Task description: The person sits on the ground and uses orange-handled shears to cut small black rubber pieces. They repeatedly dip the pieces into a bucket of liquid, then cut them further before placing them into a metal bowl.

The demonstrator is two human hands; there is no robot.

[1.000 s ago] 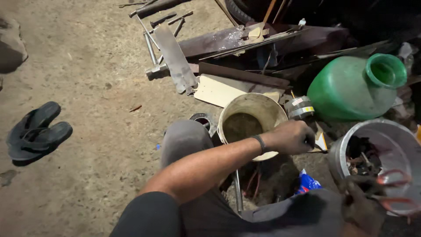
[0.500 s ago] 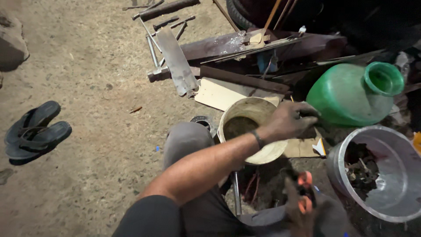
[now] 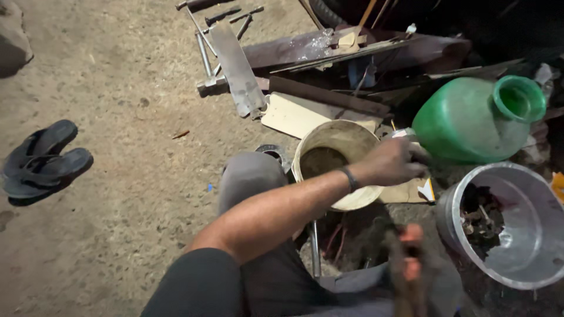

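Observation:
My left hand [image 3: 390, 161], with a dark band on the wrist, reaches across a cream bucket [image 3: 343, 141]. Its curled fingers rest at a small pale tin [image 3: 404, 134] beside a green plastic jug [image 3: 470, 120]. Whether the fingers grip the tin is hidden. My right hand [image 3: 420, 282] is low in view and blurred. It is closed on a red-handled tool [image 3: 411, 252], just left of a metal bowl [image 3: 529, 264] that holds dark scrap pieces. My grey-trousered knee [image 3: 249, 176] is bent beside the bucket.
Metal bars, flat plates and a pale board [image 3: 291, 114] are piled behind the bucket. A pair of dark sandals [image 3: 44, 155] lies on the sandy ground at the left. A thin metal rod [image 3: 315, 249] stands by my leg.
My left hand has moved up from the metal bowl's edge to the tin by the green jug. My right hand has carried the red-handled tool leftward, off the bowl.

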